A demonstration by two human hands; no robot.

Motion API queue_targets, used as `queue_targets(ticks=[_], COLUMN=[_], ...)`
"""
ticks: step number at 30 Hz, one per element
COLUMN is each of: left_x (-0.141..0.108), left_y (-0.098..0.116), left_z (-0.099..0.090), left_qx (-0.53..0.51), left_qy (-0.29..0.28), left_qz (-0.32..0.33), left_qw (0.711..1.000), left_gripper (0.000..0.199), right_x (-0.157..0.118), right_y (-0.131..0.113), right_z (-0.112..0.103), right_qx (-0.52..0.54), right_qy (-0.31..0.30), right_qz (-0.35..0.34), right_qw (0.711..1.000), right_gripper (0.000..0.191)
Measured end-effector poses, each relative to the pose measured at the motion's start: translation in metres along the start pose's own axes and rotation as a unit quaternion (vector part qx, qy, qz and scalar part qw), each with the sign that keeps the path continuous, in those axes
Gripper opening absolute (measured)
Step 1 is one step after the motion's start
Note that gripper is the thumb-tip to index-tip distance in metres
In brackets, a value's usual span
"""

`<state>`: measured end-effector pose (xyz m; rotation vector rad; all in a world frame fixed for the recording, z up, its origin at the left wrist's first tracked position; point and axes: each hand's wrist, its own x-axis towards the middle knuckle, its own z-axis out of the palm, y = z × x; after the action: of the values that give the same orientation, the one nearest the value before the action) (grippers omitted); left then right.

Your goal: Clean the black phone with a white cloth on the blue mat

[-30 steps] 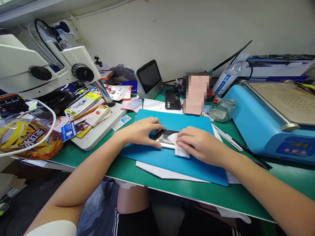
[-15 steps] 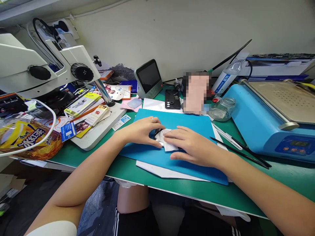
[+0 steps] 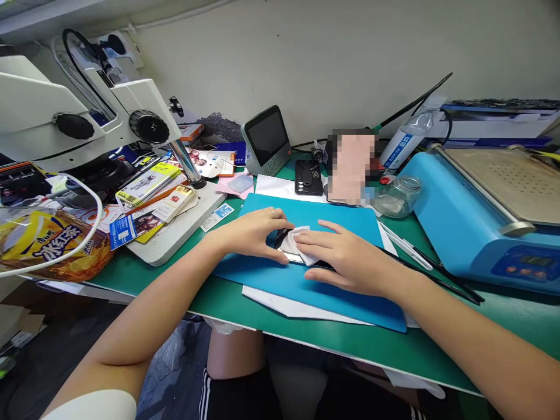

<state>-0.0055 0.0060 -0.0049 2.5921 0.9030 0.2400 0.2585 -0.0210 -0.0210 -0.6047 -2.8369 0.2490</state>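
A slim black phone with a shiny surface lies on the blue mat, mostly covered by my hands and a cloth. My left hand, with a ring on one finger, grips the phone's left end between thumb and fingers. Under the fingers of my right hand is a folded white wiping cloth, pressed against the phone's face. The right thumb sits along the phone's near edge. The phone's right end is hidden beneath the right hand.
Left stand a microscope, a pile of cards and boxes, and a bottle of tea. Behind are a smart display and another black phone. Tweezers, a glass jar and a blue heating plate occupy the right.
My right hand has shifted slightly right on the phone, and the cloth under it has folded differently, baring more of the shiny surface. My left hand keeps its place.
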Motion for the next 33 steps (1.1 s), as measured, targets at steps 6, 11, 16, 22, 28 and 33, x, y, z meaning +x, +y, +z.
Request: queue_targets(ticks=[6,11,16,22,28,33], left_x=[0.000,-0.002,-0.002,-0.001,-0.002,-0.003], left_y=[-0.002,-0.006,-0.007,-0.007,-0.002,0.000], left_z=[-0.001,-0.002,-0.004,-0.004,-0.005,-0.005], left_qx=[-0.017,-0.033,-0.026,-0.031,-0.018,0.001], left_qy=[-0.002,-0.012,-0.007,-0.013,-0.009,-0.009], left_qz=[-0.002,-0.013,-0.033,-0.036,-0.036,-0.034], left_qw=[1.000,0.999,0.999,0.999,0.999,0.999], left_gripper=[0.069,0.072,0.064,0.060,0.056,0.055], right_x=[0.000,-0.007,-0.015,-0.018,-0.017,-0.017], right_y=[-0.006,0.006,0.011,0.011,0.012,0.014], right_z=[0.002,-0.003,-0.011,-0.014,-0.011,-0.008], right_qx=[0.007,-0.024,-0.038,-0.018,0.029,0.031], right_qy=[-0.004,0.059,0.101,0.100,0.097,0.106], right_qz=[-0.017,-0.005,0.022,0.039,0.039,0.046], right_qw=[1.000,0.998,0.994,0.994,0.994,0.993], right_gripper=[0.061,0.027,0.024,0.025,0.025,0.024])
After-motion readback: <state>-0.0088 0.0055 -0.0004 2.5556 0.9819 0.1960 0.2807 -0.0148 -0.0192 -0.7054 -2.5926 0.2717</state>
